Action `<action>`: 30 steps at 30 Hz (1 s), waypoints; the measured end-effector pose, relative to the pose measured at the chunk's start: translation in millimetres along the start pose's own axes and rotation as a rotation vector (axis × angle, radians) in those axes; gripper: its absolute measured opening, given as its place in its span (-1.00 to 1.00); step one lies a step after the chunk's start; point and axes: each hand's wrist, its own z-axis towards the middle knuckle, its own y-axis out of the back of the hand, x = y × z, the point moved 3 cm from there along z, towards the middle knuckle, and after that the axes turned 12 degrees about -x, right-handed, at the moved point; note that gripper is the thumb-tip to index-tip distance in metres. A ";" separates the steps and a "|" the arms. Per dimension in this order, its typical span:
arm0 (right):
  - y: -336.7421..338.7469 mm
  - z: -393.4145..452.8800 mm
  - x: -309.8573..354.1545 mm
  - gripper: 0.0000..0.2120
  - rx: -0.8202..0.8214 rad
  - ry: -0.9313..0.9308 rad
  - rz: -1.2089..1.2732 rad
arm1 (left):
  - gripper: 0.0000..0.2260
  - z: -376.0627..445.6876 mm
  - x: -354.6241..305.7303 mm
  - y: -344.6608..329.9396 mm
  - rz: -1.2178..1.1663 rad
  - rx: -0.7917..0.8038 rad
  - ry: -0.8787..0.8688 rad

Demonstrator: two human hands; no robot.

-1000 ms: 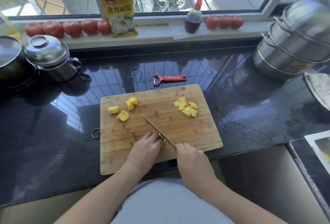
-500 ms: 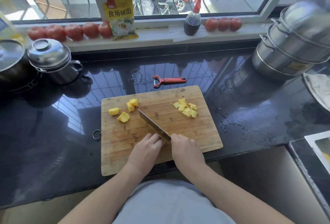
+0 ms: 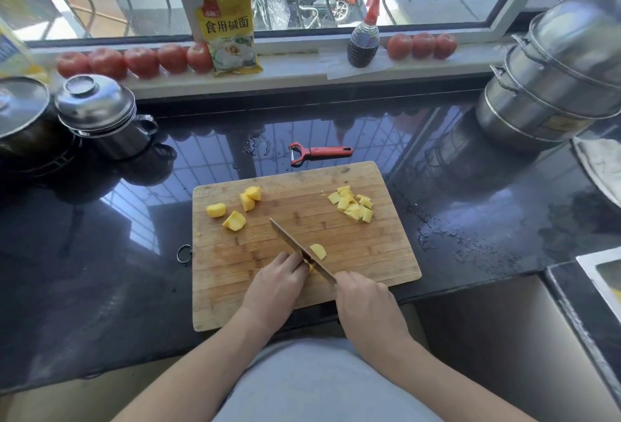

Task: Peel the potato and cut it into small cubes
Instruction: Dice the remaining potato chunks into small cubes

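Your right hand (image 3: 364,300) wraps the handle of the steel knife (image 3: 300,248), while your left hand (image 3: 279,282) pins a yellow potato piece (image 3: 311,265) under curled fingertips on the striped bamboo board (image 3: 386,243). A cut slice (image 3: 318,251) lies beside the blade, with chunks (image 3: 235,208) far left and cubes (image 3: 353,207) far right. Beyond, a red peeler (image 3: 319,152) rests on the glossy black bench (image 3: 100,236); the sill's yellow packet (image 3: 228,33) reads "食用碱面".

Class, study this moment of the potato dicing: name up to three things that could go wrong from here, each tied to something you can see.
1. The left hand pins a potato piece right against the knife; a slip could nick the fingertips.
2. The cut slice lies loose beside the blade and may get in the way of the next cut.
3. The board overhangs the counter edge, and water drops glisten nearby; pressure might shift it.
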 end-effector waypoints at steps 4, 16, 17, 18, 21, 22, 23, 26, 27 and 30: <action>4.2 -3.4 2.9 -0.61 0.073 0.009 -0.048 | -0.72 -1.7 1.8 -5.4 0.039 0.024 -0.007; -19.6 33.9 17.9 -0.81 0.115 -0.039 0.139 | -0.68 -0.5 2.2 0.1 -0.011 -0.009 0.012; -20.5 34.3 16.2 -0.81 0.098 -0.054 0.158 | -0.69 -1.4 2.2 0.3 -0.010 -0.007 0.008; -20.4 31.9 12.9 -0.81 0.081 -0.071 0.179 | -0.71 -2.1 2.1 0.5 -0.006 -0.007 0.005; -15.3 15.9 3.8 -0.81 0.055 -0.082 0.176 | -0.73 -2.8 1.1 0.4 0.009 -0.005 0.001; -13.3 10.2 2.0 -0.79 0.038 -0.066 0.154 | -0.72 -2.8 0.6 0.4 0.010 -0.006 -0.005; -11.1 5.8 1.2 -0.77 0.024 -0.058 0.130 | -0.71 -2.7 0.0 1.1 0.012 -0.010 -0.014; -8.8 0.8 0.1 -0.76 0.026 -0.032 0.066 | -0.69 -1.5 -0.1 3.3 0.025 -0.029 -0.032; -8.6 0.3 0.3 -0.76 0.034 -0.025 0.043 | -0.69 -1.3 0.0 3.3 0.031 -0.032 -0.034; -7.1 -1.2 0.0 -0.71 0.025 -0.001 0.000 | -0.71 -1.1 -0.3 2.2 0.033 -0.039 -0.030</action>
